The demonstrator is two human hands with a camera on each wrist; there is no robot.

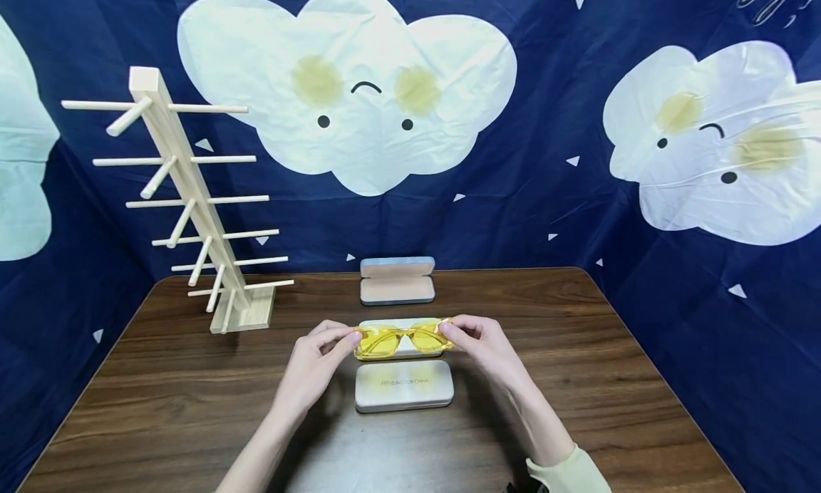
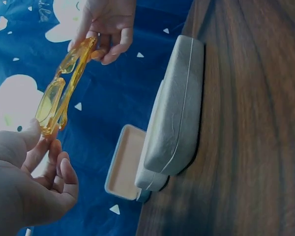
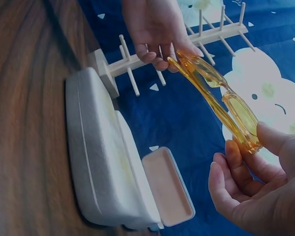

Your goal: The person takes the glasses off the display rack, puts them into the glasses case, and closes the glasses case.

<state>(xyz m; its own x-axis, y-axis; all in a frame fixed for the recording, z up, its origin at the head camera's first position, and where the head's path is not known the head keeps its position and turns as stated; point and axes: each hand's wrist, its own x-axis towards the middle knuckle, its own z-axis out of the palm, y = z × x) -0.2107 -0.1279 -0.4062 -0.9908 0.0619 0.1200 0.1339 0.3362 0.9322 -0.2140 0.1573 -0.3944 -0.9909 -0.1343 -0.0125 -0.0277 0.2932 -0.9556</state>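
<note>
Both hands hold a pair of yellow see-through glasses (image 1: 380, 342) in the air, one at each end of the frame. The left hand (image 1: 314, 365) pinches one end between thumb and fingers. At the opposite end, the right hand (image 1: 484, 345) pinches the frame the same way. Its temples look folded behind the lenses. Below lies a closed white glasses case (image 1: 404, 397) with faint lettering on its lid. A second closed case (image 1: 375, 323) sits just behind it, partly hidden by the glasses. Farther back is an open glasses case (image 1: 398, 291) with a pale pink lining.
A wooden rack (image 1: 195, 194) with several pegs stands at the back left of the brown wooden table (image 1: 577, 393); no glasses hang on it. Dark blue cloth (image 1: 545, 194) with white clouds surrounds the table's back and sides.
</note>
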